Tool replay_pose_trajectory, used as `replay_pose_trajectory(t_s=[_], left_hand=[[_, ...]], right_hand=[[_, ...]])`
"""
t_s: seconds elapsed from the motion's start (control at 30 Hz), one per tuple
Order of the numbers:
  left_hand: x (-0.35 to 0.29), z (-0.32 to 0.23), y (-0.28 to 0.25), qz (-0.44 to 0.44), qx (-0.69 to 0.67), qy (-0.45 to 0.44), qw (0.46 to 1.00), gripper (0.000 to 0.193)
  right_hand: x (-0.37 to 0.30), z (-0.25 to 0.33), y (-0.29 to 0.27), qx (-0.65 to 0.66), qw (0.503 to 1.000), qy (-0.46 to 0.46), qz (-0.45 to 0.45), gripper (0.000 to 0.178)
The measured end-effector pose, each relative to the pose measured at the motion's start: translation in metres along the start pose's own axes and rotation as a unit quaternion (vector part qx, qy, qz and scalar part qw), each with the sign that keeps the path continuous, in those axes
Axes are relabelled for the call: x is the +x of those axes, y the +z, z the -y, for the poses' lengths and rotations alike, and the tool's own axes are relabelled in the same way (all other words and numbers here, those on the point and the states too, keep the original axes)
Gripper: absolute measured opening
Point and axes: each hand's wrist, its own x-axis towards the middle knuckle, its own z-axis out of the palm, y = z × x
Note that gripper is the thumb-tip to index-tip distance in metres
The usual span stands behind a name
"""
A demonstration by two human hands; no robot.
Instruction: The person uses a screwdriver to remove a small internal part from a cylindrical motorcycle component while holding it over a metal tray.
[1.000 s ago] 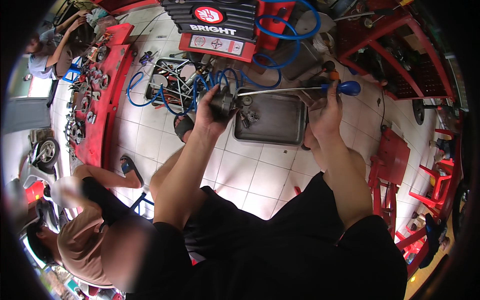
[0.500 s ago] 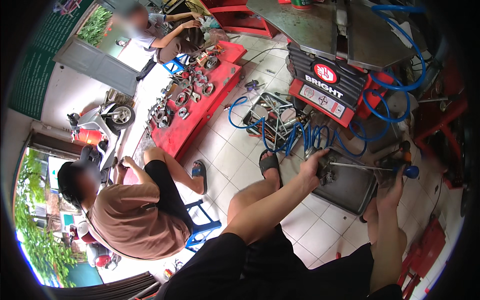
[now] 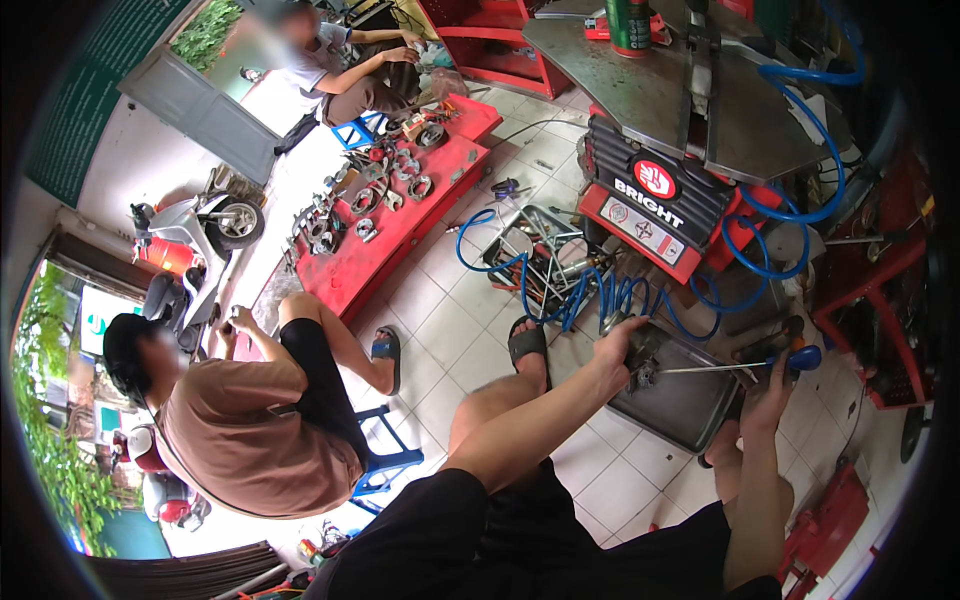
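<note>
In front of me, my left hand (image 3: 616, 352) is closed round a metal part (image 3: 644, 366) with a rough, dark end, held above a dark grey tray (image 3: 665, 425). My right hand (image 3: 768, 392) grips a long-shafted screwdriver (image 3: 805, 358) with a blue handle. The shaft runs leftward to the metal part, but whether the tip touches it is too small to tell. An orange-and-black tool (image 3: 783, 338) lies just beyond the right hand. The fingers of my left hand partly hide the part.
A coiled blue hose (image 3: 600, 295) hangs beyond my hands, near a bin of tools (image 3: 545, 245). The red-and-black machine (image 3: 640, 190) stands ahead. At left, a person (image 3: 265, 430) sits beside a red bench (image 3: 400, 215) bearing metal parts; another person (image 3: 350, 75) sits behind it.
The whole view has tilted slightly, so the scene sits lower. Both hands keep hold of the metal part and screwdriver, and have shifted slightly left.
</note>
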Motion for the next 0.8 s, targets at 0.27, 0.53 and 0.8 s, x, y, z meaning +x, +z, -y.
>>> replay_pose_trajectory(t_s=[0.27, 0.53, 0.8], left_hand=[[-0.009, -0.046, -0.024, 0.212, -0.191, 0.072, 0.956, 0.041], [-0.028, -0.055, 0.008, 0.291, -0.225, 0.062, 0.928, 0.044], [-0.028, -0.051, 0.003, 0.314, -0.228, 0.017, 0.922, 0.051]], right_hand=[[-0.004, 0.018, 0.081, -0.211, 0.960, -0.184, -0.031, 0.038], [0.005, 0.038, 0.045, 0.086, 0.994, -0.041, -0.048, 0.035], [-0.017, 0.034, 0.031, 0.118, 0.973, 0.016, 0.198, 0.031]])
